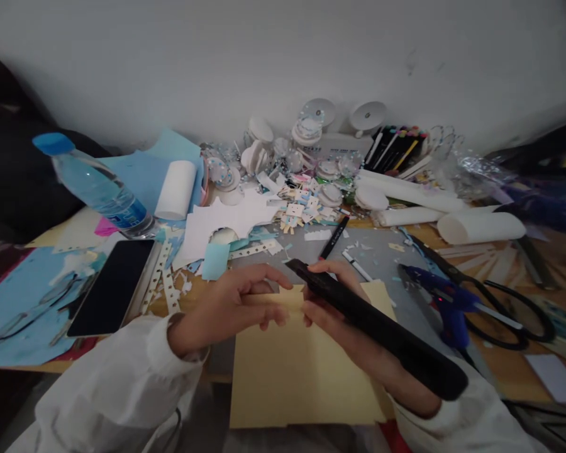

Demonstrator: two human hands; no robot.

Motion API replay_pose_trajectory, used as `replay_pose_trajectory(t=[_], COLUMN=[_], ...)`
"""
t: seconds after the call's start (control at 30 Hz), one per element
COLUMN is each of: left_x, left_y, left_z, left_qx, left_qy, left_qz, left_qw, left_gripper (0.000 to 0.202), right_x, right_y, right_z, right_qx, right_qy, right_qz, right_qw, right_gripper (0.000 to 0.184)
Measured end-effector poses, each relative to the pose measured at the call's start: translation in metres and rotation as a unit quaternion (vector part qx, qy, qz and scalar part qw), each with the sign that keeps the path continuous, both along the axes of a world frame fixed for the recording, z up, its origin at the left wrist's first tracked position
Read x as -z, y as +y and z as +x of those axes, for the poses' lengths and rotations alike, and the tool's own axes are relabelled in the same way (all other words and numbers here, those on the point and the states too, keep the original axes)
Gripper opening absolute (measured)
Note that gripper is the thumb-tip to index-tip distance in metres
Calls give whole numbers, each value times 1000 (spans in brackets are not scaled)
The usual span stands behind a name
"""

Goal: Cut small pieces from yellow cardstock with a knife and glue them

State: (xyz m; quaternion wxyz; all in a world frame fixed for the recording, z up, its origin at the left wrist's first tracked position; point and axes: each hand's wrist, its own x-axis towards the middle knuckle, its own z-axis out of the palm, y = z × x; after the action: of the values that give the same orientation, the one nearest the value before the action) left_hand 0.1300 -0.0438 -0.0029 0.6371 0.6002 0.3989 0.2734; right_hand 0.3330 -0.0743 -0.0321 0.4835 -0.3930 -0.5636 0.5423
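A sheet of pale yellow paper (302, 377) leans at the table's front edge, close to my body. My left hand (238, 305) grips its upper edge, with the fingers behind and the thumb in front. My right hand (344, 321) holds a long black utility knife (382, 327), its tip pointing up and left over the paper's top. The same hand's fingertips also touch the paper's upper edge. Whether a blade is out, I cannot make out. Just beyond lie a black pen (334, 237) and a white pen (357, 264) on the grey mat (382, 251).
To the left stand a water bottle (99, 189) and a phone (113, 289). White and blue paper scraps (217, 259), small paper figures (295, 214) and white discs (306, 129) crowd the back. At right lie a blue glue gun (446, 299), large black scissors (495, 321) and paper rolls (481, 226).
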Motion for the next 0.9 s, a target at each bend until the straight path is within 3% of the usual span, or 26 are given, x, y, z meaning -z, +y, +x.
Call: replay_pose_trajectory(t=[0.1, 0.23, 0.43, 0.63, 0.7, 0.8, 0.9], left_x=[-5, -8, 5, 11, 12, 15, 17], left_y=[-17, -35, -53, -57, -56, -55, -55], left_z=[-2, -8, -4, 3, 2, 1, 1], left_qx=[-3, 6, 29, 9, 34, 60, -9], left_qy=[-44, -139, -215, -231, -227, -198, -140], left_qz=[-18, -75, -127, -64, -44, -11, 45], left_qw=[999, 987, 968, 971, 972, 978, 989], left_gripper=[30, 17, 17, 29, 36, 28, 17], right_x=[-4, -4, -2, 3, 6, 9, 6], right_y=[-16, -33, -53, -63, -63, -61, -58], right_z=[5, 11, 2, -10, -13, -18, -19], right_qx=[23, 29, 23, 23, 23, 32, 109], right_qy=[18, 68, 139, 135, 123, 85, 1], right_qz=[-16, -57, -103, -117, -110, -86, -20], right_qw=[999, 996, 985, 984, 986, 992, 994], right_gripper=[35, 38, 38, 39, 39, 38, 34])
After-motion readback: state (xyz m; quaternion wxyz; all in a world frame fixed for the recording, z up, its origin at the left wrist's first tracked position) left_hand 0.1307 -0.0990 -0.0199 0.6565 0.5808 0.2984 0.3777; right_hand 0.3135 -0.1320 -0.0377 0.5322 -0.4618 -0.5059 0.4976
